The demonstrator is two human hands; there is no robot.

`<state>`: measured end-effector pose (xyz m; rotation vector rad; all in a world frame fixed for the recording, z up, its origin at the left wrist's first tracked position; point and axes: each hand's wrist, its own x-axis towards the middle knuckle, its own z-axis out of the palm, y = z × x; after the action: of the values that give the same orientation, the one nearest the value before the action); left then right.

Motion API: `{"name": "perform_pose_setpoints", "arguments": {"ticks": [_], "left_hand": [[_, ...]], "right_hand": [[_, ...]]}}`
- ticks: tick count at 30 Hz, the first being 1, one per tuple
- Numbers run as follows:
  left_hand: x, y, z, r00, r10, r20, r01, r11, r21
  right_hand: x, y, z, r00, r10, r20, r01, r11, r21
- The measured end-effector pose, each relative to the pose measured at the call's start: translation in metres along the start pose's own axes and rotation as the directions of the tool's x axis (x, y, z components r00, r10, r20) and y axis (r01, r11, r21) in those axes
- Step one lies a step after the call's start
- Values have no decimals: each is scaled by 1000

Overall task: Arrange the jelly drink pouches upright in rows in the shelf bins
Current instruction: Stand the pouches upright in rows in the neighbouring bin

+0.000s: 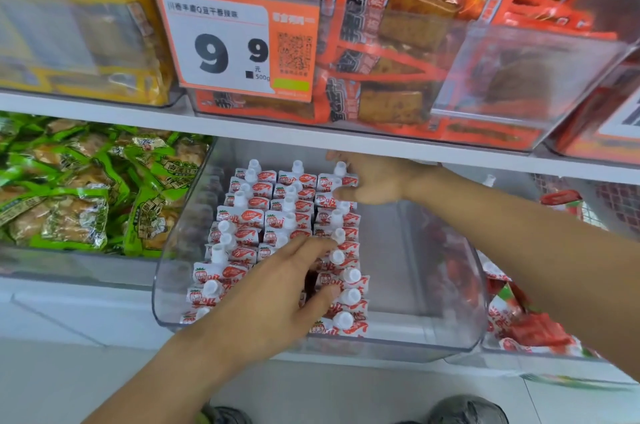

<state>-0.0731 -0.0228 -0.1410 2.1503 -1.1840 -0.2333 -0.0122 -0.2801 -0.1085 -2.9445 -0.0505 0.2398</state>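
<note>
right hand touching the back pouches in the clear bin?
Touching. The head view shows the right hand with its thumb pressed on the tops of the back pouches in the right row of the clear bin, no gap visible.

A clear, glossy plastic bin on the near shelf holds jelly drink pouches of shiny printed film, each topped by a smooth white plastic cap. To the left, green snack packs show crinkled, reflective foil-like wrap. On the far upper shelf, orange packets of glossy film sit in transparent plastic bins, fronted by a smooth paper-look price card. The white shelf edge looks smooth and matt.
</note>
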Motion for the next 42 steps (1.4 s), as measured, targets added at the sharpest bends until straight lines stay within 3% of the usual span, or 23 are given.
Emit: {"name": "perform_pose_setpoints", "arguments": {"ticks": [4,9,11,14,16,18,20,22,24,28,29,31,33,34,37,39,40,42], "left_hand": [[-9,5,-1,1000,23,15,-24,999,23],[-12,6,0,998,44,43,-46,998,54],[-10,5,0,999,33,38,-35,998,53],[-10,6,-1,998,48,48,-51,997,59],[-11,8,-1,996,71,60,-75,994,82],[-11,9,-1,992,97,82,-105,989,102],[-10,9,-1,987,117,106,-128,986,104],[-9,7,-1,986,117,116,-128,988,87],[-9,5,1,986,118,116,-130,986,103],[-14,5,5,990,105,97,-120,979,165],[-16,6,6,992,92,88,-106,980,166],[-19,9,6,997,57,57,-65,986,152],[-21,18,8,999,43,4,-43,983,180],[-20,24,10,998,52,-26,-46,980,194],[-11,54,14,993,65,-101,-50,988,145],[-2,74,20,988,74,-134,-61,993,100],[3,84,25,988,73,-139,-62,994,88],[16,105,38,987,107,-118,-98,992,82]], "right_hand": [[0,-5,1,993,65,93,-75,992,101],[4,-20,1,966,129,226,-137,990,19],[0,-21,-1,953,133,272,-164,982,97],[-20,-22,-11,969,158,190,-203,946,251],[-43,-29,-17,965,228,130,-252,943,215],[-69,-38,-11,928,189,320,-280,922,267],[-95,-57,3,855,51,516,-358,777,518],[-112,-77,14,881,-13,473,-353,647,676],[-120,-87,21,933,28,360,-309,579,755],[-136,-72,32,937,114,331,-350,266,898],[-141,-69,35,934,157,322,-356,296,887],[-150,-72,39,945,187,270,-328,523,786],[-156,-83,39,963,147,225,-261,710,654],[-160,-86,38,971,119,207,-225,749,623],[-191,-83,22,996,62,57,-84,763,641],[-226,-60,10,980,176,-91,-49,661,749],[-244,-40,5,947,267,-178,-34,634,773],[-273,8,-1,833,447,-327,-107,709,697]]}}
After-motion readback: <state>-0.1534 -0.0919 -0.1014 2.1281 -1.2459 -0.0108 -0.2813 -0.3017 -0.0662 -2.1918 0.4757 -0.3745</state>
